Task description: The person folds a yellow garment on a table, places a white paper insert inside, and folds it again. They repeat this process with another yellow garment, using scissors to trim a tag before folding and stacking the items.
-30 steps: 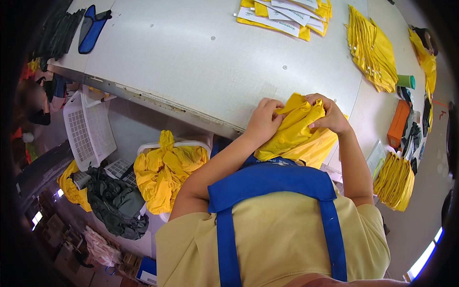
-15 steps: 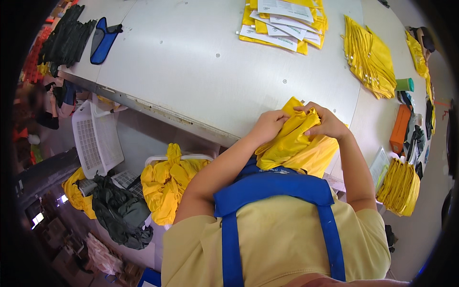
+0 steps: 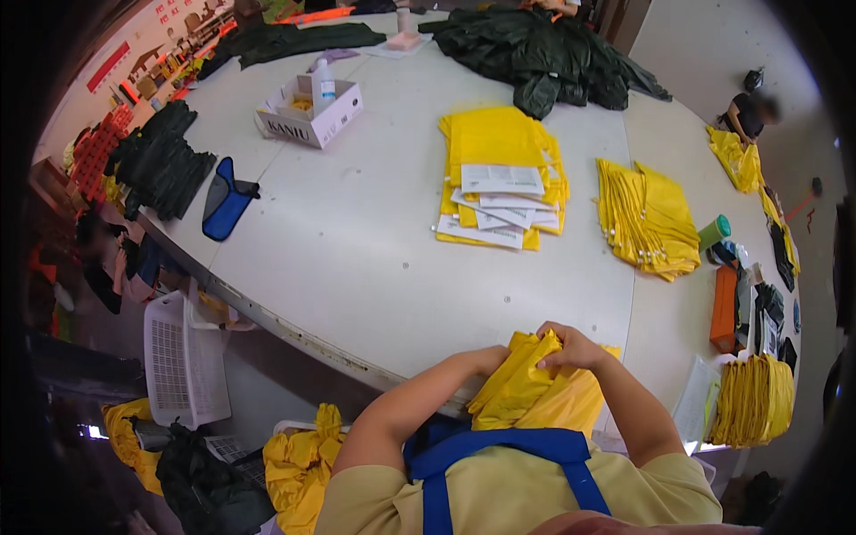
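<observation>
Close to my body, at the near table edge, is a bunched, folded piece of shiny yellow fabric; what kind of item it is, I cannot make out. My right hand grips its upper edge, thumb on the near side and fingers over the top. Against its left side is my left hand, closed on the fabric with the fingertips hidden in the folds. Farther out lies a pile of yellow folded packets with white printed sheets on them. Right of that pile is a stack of folded yellow pieces.
Dark green garments heap at the far side. A white box holds a bottle. A blue pouch lies left. Baskets, one a white basket, stand below the left edge. Right are an orange box and a yellow stack.
The view has tilted up, bringing the far table, white box and green heap into sight. Both hands keep hold of the yellow fabric; the left sits slightly lower along its side.
</observation>
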Demonstrator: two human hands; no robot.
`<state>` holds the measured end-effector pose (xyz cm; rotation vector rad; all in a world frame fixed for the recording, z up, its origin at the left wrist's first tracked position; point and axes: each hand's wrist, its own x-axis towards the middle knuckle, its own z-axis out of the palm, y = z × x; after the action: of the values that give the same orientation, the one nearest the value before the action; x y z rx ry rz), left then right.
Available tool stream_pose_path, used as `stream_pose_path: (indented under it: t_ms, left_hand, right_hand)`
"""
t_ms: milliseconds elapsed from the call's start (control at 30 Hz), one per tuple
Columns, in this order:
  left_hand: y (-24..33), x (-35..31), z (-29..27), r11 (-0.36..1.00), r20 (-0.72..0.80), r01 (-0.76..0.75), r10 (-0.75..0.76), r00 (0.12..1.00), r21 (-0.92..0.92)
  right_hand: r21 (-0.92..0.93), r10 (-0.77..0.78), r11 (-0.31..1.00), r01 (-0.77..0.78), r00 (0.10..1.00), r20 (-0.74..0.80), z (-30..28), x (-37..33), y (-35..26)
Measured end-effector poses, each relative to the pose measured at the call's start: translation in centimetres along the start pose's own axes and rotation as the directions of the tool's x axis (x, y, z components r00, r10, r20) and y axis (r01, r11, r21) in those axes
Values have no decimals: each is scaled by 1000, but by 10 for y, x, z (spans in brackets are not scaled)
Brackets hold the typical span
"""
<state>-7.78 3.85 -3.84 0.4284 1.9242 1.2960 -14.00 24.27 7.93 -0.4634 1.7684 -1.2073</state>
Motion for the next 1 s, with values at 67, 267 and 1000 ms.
stream_pose_path:
  t_ms: [67, 267, 1000]
  left_hand:
    - [5, -4, -2, 988, -15, -14, 16, 1000, 151]
    - [2, -7, 9, 928, -278, 83, 22, 960, 362]
    - [34, -20, 27, 947, -865, -17, 300, 403, 321]
  right_hand:
    - [17, 21, 1000, -20, 1000, -22, -1, -1, 6]
    - [57, 26, 998, -22, 997, -66, 1, -10, -3]
    - [-979, -314, 193, 64, 950, 0, 45, 12, 14]
